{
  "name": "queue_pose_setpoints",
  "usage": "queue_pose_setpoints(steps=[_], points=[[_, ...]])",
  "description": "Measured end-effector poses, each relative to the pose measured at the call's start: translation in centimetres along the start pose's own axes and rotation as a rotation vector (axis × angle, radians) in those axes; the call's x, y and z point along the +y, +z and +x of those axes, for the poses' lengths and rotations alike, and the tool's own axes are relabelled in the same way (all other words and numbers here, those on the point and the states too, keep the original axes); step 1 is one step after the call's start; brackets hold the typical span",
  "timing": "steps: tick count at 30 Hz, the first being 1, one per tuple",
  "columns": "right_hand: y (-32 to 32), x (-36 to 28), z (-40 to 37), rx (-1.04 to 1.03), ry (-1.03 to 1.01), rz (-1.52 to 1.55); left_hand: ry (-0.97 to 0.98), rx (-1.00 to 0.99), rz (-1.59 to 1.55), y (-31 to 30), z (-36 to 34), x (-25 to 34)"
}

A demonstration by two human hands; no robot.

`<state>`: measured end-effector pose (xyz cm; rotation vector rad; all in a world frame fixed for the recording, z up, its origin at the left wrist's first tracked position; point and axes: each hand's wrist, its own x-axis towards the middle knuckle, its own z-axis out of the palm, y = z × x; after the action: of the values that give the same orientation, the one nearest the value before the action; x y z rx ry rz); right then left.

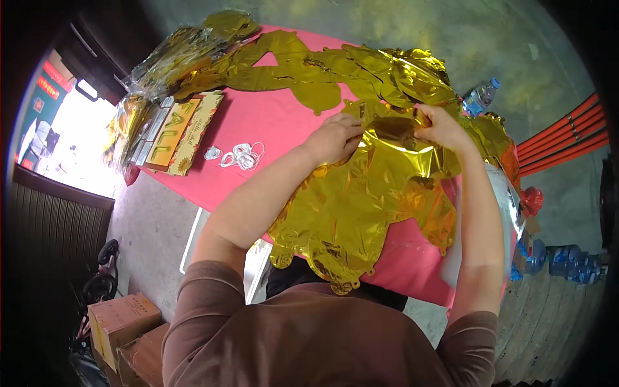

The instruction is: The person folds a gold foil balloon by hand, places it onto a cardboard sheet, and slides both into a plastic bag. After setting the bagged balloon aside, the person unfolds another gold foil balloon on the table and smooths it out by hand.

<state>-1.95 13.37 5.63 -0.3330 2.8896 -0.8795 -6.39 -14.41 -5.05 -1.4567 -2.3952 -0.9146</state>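
A large gold foil sheet [354,206], flat and crinkled, hangs over the near edge of the pink-covered table [258,116]. My left hand [335,137] grips its upper left part with the fingers curled in. On the upper right, my right hand [437,128] pinches the foil between thumb and fingers. Between the two hands the foil is folded and shiny. More flat gold foil pieces [322,71] stretch across the far side of the table, behind my hands.
Left on the table are white string [242,157], printed cards [177,134] and plastic-wrapped foil [187,58]. A water bottle [481,97] is at the far right. Cardboard boxes [126,316] stand on the floor at lower left, large blue bottles [570,261] at right.
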Motion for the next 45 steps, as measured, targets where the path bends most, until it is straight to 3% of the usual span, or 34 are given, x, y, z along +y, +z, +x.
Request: queue_pose_setpoints(steps=[3,5,8,9,14,16,19,21,23,24,26,29,31,34,38,45], points=[[0.0,-2.1,2.7,-0.027,0.008,-0.102,-0.009,0.041,-0.074,-0.6,0.3,0.4],[1.3,-1.4,5.0,0.012,-0.012,-0.255,-0.186,-0.017,-0.116,-1.2,0.3,1.1],[3.7,-0.2,7.2,0.132,-0.028,-0.257,-0.241,-0.015,-0.206,-1.3,0.2,1.0],[4.0,-0.6,7.3,0.102,0.073,-0.286,-0.246,-0.013,-0.202,-1.2,0.2,0.9],[5.9,-1.6,5.7,0.178,0.107,-0.492,-0.191,0.055,-0.222,-0.8,0.1,0.7],[6.9,-1.5,4.1,0.508,-0.147,-0.607,-0.21,0.042,-0.255,-1.0,0.0,1.0],[7.6,-3.1,-0.3,0.33,-0.286,-0.507,-0.228,0.006,-0.279,-1.9,0.5,1.3],[8.4,-5.5,-3.8,0.216,-0.261,-0.456,-0.241,-0.035,-0.285,-1.4,0.6,0.8],[9.0,-6.7,-6.3,0.102,-0.241,-0.401,0.083,0.242,-0.159,-0.7,0.6,0.0],[9.4,-6.9,-7.2,0.075,-0.234,-0.391,0.079,0.233,-0.163,-1.5,0.5,0.6],[9.5,-7.5,-8.5,0.046,-0.229,-0.374,-0.108,-0.166,0.022,-4.1,0.6,1.4],[8.8,-8.6,-11.0,-0.007,-0.132,-0.244,-0.115,-0.306,0.093,-7.7,-0.9,3.8],[8.1,-9.7,-13.2,-0.16,-0.073,-0.122,-0.09,-0.332,0.028,-9.4,-3.0,5.4],[6.9,-12.4,-16.5,-0.286,-0.142,-0.141,0.003,-0.315,-0.081,-9.2,-6.4,6.7],[8.5,-12.5,-19.1,-0.286,-0.126,-0.272,0.139,-0.186,-0.005,-7.2,-8.8,7.6],[9.5,-11.2,-20.2,-0.197,-0.213,-0.276,0.123,-0.199,-0.025,-6.6,-9.1,7.5]])
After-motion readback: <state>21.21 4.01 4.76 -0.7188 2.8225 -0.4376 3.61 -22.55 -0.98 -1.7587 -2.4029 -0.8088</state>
